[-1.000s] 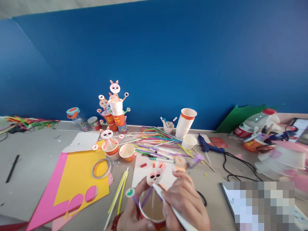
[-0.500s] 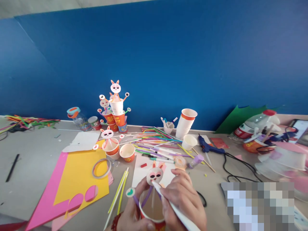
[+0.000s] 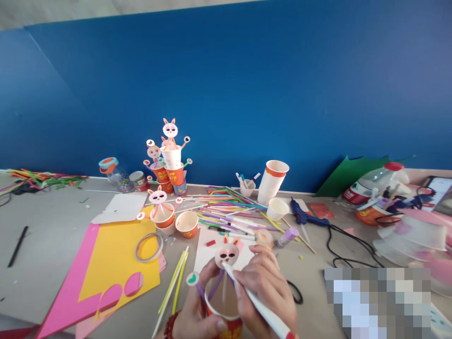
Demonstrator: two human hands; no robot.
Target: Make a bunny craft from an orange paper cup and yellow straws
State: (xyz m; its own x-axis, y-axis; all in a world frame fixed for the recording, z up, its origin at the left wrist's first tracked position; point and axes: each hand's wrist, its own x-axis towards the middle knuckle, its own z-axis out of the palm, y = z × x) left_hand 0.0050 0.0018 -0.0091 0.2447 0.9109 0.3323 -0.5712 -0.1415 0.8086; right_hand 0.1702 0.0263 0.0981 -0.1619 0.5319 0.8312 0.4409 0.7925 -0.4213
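Note:
My left hand [image 3: 197, 306] is wrapped round a red paper cup [image 3: 226, 316] near the table's front edge, its fingers also behind a paper bunny head [image 3: 227, 254] above the rim. The head has orange ears, pink and black eyes and a small mouth. Purple pipe-cleaner arms [image 3: 214, 288] join it to the cup, and a white disc with a green mark [image 3: 192, 278] ends the left one. My right hand [image 3: 266, 287] grips a white marker [image 3: 263, 306] with a red end. Its tip touches, or nearly touches, the lower part of the bunny's face.
Finished bunny cups [image 3: 171, 157] stand stacked at the back left. Coloured pipe cleaners [image 3: 229, 207] lie across the middle. A blue glue gun [image 3: 306, 214] with a black cord is on the right. Pink and yellow paper [image 3: 120, 254] and a tape roll [image 3: 149, 247] lie left.
My right hand and the marker have shifted slightly left and down, showing the marker's red end. The bunny head has moved a little left and up. My left hand keeps its hold.

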